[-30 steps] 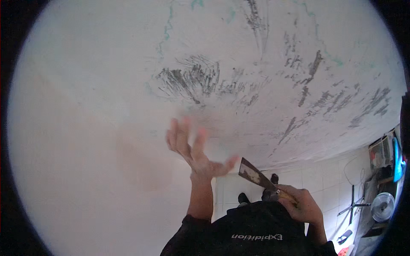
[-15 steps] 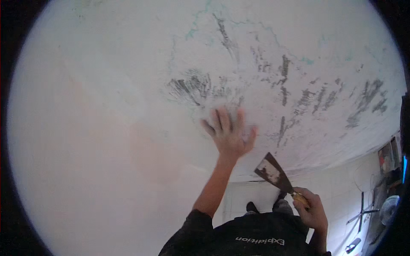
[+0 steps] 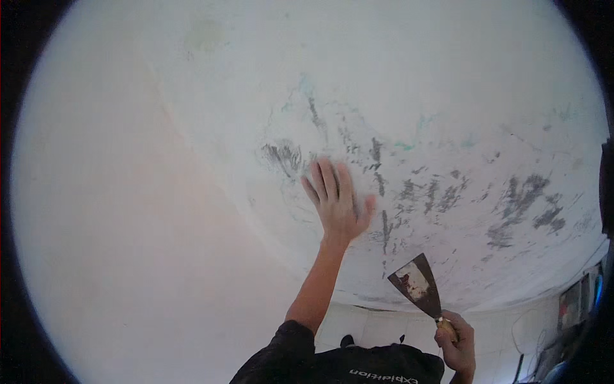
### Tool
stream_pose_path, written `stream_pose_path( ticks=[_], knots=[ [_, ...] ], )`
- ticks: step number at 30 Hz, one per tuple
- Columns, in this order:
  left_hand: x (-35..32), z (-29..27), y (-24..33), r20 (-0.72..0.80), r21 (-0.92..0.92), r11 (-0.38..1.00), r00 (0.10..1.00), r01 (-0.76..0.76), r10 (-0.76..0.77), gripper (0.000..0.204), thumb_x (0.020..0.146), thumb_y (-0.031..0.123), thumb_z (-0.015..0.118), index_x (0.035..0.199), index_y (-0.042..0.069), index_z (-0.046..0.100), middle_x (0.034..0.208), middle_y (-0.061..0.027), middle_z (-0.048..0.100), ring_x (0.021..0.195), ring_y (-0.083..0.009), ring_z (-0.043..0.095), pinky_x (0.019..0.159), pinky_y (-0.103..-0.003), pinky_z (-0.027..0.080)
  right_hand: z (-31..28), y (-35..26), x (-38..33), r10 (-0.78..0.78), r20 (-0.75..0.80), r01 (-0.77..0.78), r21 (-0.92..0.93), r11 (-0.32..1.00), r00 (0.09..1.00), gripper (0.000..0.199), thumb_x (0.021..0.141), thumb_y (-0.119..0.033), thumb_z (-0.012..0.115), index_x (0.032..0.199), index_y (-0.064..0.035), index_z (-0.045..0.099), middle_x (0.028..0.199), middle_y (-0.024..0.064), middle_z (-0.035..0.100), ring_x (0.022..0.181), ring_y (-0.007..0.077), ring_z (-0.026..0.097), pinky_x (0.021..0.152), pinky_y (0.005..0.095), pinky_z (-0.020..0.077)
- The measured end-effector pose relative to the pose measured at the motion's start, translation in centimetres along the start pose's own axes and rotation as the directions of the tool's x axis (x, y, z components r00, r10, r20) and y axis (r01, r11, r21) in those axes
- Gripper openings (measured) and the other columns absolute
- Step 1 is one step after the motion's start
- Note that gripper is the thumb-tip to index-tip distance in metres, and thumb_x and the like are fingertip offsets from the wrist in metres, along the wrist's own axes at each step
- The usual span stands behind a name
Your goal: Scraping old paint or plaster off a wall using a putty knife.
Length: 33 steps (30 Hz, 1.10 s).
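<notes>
My left hand [image 3: 336,205] lies against the white wall [image 3: 192,256] with its fingers stretched and slightly spread, holding nothing. Its fingertips are beside dark grey scrape marks [image 3: 281,157] on the wall. Lower right, my right hand [image 3: 456,342] is wrapped round the wooden handle of a putty knife [image 3: 428,288]. The knife's wide, dark metal blade points up and left, with whitish residue and brown stains on its face. A gap shows between my left hand and the blade.
More dark scraped patches [image 3: 524,198] spread over the wall to the right, below greenish flecks [image 3: 406,146]. Pale floor tiles [image 3: 384,326] lie below the wall's lower edge. Assorted objects [image 3: 575,307] stand at the far right.
The view has shifted, so the wall marks appear lower and further left. My left hand now sits closer to the upper scrape marks. The putty knife has turned more upright in my right hand.
</notes>
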State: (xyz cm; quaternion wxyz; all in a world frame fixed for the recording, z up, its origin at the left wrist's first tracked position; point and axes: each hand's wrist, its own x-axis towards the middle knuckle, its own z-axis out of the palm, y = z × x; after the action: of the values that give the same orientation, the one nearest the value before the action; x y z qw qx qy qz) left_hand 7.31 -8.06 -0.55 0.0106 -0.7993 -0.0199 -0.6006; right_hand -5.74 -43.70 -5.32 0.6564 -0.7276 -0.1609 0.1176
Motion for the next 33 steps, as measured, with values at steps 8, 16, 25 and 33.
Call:
stream_pose_path(
  ticks=[8, 16, 25, 33],
  knots=[
    [5.7, -3.1, 4.1, 0.322, -0.2, 0.854, 0.791, -0.481, 0.521, 0.083, 0.085, 0.063, 0.059, 0.154, 0.022, 0.036, 0.163, -0.0142, 0.024, 0.15, -0.0373, 0.022, 0.118, -0.061, 0.013, -5.5, -0.4, -1.9, -0.087, 0.171, 0.092, -0.024, 0.995, 0.981, 0.035, 0.097, -0.009, 0.061, 0.131, -0.0025, 0.059, 0.074, 0.0037, 0.056, 0.061, 0.0145, 0.052, 0.058, 0.0293, 0.044],
    [11.7, -5.9, -2.0, -0.322, -0.187, 0.982, 0.942, 0.039, -0.099, 0.107, 0.088, 0.069, 0.053, 0.158, 0.0, 0.01, 0.163, -0.0285, 0.003, 0.152, -0.042, 0.004, 0.118, -0.061, -0.001, -9.0, 0.8, -3.3, -0.014, 0.083, 0.004, 0.112, 0.994, 0.996, 0.033, 0.105, -0.031, 0.051, 0.126, -0.007, 0.059, 0.077, -0.0059, 0.053, 0.057, 0.0011, 0.034, 0.051, 0.0187, 0.0266],
    [14.5, -7.5, -6.0, 0.075, 0.175, 0.945, 0.961, -0.275, 0.266, 0.081, 0.081, 0.055, 0.067, 0.147, 0.013, 0.047, 0.163, -0.0146, 0.023, 0.152, -0.0326, 0.016, 0.122, -0.055, 0.008, -10.6, 0.9, -3.5, -0.118, 0.061, 0.111, 0.112, 0.987, 0.991, 0.035, 0.105, -0.029, 0.05, 0.129, -0.0048, 0.058, 0.077, -0.0046, 0.054, 0.058, 0.0015, 0.036, 0.053, 0.0192, 0.0284],
    [10.5, -4.6, -2.1, -0.123, -0.079, 0.833, 0.835, -0.547, 0.537, 0.093, 0.093, 0.075, 0.034, 0.158, 0.008, 0.023, 0.163, -0.0169, 0.024, 0.152, -0.0357, 0.016, 0.118, -0.057, 0.01, -13.4, 2.9, -0.6, 0.124, 0.171, -0.139, 0.079, 0.987, 0.977, 0.028, 0.094, -0.009, 0.059, 0.119, 0.0033, 0.056, 0.072, 0.0032, 0.059, 0.064, 0.0089, 0.055, 0.059, 0.024, 0.0449]
  ],
)
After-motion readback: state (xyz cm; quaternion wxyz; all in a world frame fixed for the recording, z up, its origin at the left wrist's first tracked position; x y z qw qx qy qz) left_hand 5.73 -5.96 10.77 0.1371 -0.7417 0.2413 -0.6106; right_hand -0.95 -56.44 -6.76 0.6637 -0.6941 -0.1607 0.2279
